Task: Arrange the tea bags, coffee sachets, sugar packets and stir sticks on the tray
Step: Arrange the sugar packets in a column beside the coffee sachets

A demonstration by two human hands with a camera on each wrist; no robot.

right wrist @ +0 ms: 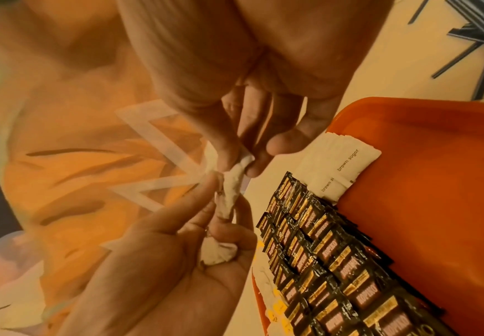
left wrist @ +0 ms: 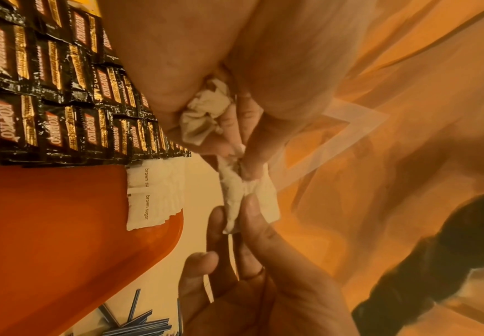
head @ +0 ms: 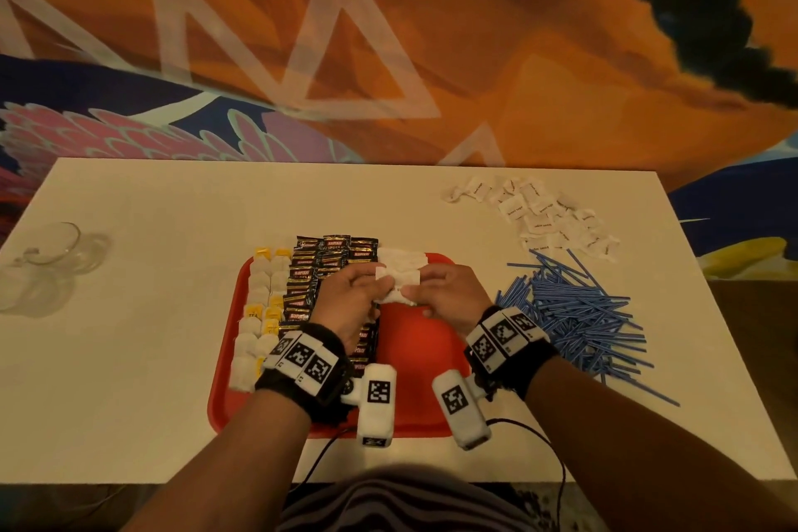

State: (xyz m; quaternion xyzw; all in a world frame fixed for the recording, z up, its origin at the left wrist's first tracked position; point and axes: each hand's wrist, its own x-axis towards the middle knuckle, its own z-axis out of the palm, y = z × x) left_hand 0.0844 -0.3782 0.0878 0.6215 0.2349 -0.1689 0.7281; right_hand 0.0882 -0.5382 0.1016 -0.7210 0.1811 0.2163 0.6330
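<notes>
We see both hands, left hand (head: 352, 294) & right hand (head: 449, 294), fingers pinching one sugar packet (left wrist: 249, 200) above the tray (head: 414, 359); left palm prob. holds more. Risk: spares slip, scattering the laid row.

My right hand (right wrist: 252, 109) pinches one end of a white sugar packet (right wrist: 232, 191); my left hand (right wrist: 183, 257) pinches its other end, more packets (right wrist: 218, 251) bunched in that palm, above the coffee sachets (right wrist: 330, 257).
</notes>
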